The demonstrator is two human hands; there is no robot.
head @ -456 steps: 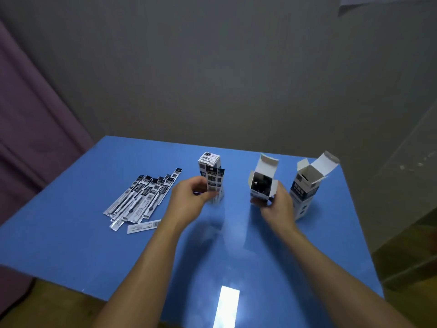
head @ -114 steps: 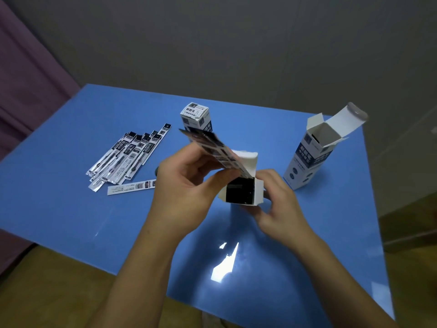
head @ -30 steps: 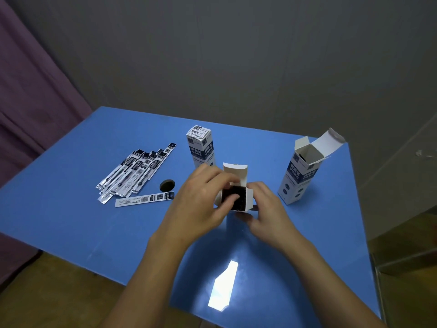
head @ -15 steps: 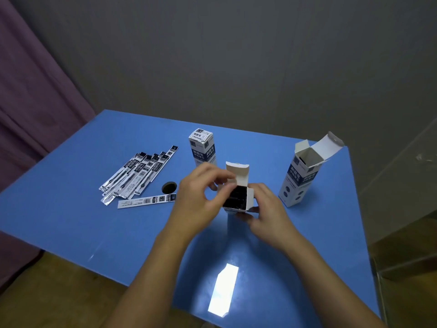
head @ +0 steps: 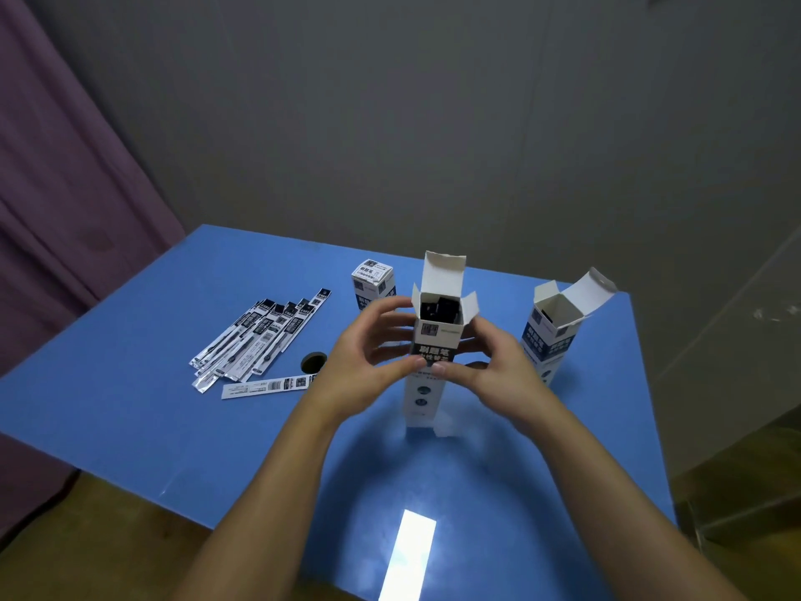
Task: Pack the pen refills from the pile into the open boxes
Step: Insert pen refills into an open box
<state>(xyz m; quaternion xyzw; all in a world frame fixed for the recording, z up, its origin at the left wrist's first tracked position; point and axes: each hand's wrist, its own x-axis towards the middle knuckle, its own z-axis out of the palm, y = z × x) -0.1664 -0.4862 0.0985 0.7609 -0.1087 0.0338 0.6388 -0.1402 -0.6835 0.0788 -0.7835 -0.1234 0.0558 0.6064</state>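
Note:
A tall white and navy box (head: 427,362) stands upright in the middle of the blue table (head: 130,409), its top flaps open and dark refill packets visible inside. My left hand (head: 368,353) and my right hand (head: 494,366) hold it from either side, thumbs on its front face and fingers curled round it. A pile of packaged pen refills (head: 255,340) lies fanned out to the left, with one single refill (head: 266,386) lying apart in front of it. A second open box (head: 552,327) stands to the right.
A closed box (head: 372,281) stands behind my left hand. A round hole (head: 313,362) is in the tabletop beside the pile. A purple curtain (head: 56,210) hangs at the left. The table's front edge runs close below my forearms.
The box now stands upright with both hands round its sides; half a second ago my left hand's fingers were at its top flap. The camera view has tilted up.

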